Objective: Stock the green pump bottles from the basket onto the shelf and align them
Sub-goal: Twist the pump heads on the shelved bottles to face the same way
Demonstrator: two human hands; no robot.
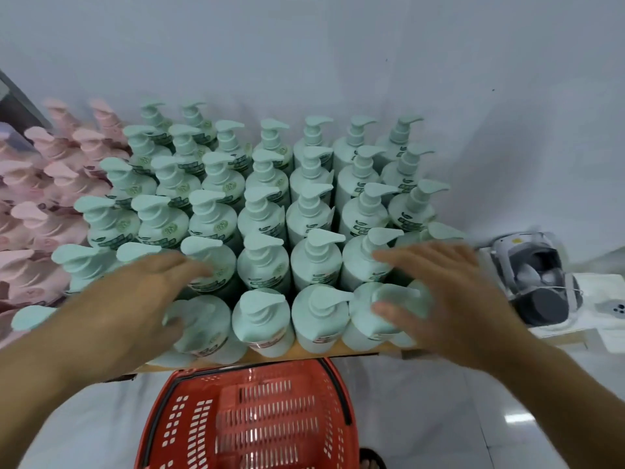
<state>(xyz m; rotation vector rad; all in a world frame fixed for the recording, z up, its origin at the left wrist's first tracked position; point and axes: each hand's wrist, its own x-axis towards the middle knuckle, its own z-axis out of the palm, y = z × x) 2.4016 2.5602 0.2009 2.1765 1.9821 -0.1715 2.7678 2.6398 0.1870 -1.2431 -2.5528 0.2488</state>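
Green pump bottles stand between both open hands.

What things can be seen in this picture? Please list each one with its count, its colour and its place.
green pump bottles: several dozen, mint green, upright in rows on the shelf
pink pump bottles: many, pink, left of the green ones
shelf: one, tan front edge, under the bottles
basket: one, red, below the shelf, no bottles visible inside
grey and white device: one, right of the bottles
left hand: fingers spread over the front-left bottles
right hand: fingers spread over the front-right bottles
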